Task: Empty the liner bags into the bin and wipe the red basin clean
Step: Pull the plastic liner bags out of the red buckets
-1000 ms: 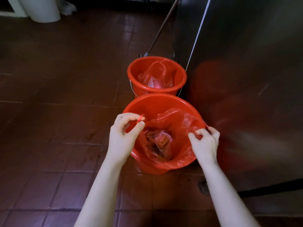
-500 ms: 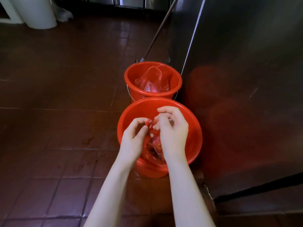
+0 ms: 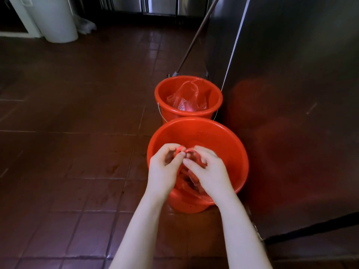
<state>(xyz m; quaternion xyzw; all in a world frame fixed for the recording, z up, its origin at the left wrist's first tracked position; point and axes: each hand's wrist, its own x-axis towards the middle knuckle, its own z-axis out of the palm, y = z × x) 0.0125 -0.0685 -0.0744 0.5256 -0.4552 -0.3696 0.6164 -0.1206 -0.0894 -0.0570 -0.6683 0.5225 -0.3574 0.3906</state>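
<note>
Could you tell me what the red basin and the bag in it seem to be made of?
Red basin: likely moulded plastic, smooth and glossy, with a rolled rim. Liner bag: thin red plastic film, crinkled and gathered into folds.

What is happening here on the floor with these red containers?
A person bends over a red basin on the tiled floor. The left hand and the right hand both pinch the bunched top of the red liner bag that sits inside the basin; it is not yet lifted out. Behind the basin, a red bucket holds a second bag.
</note>
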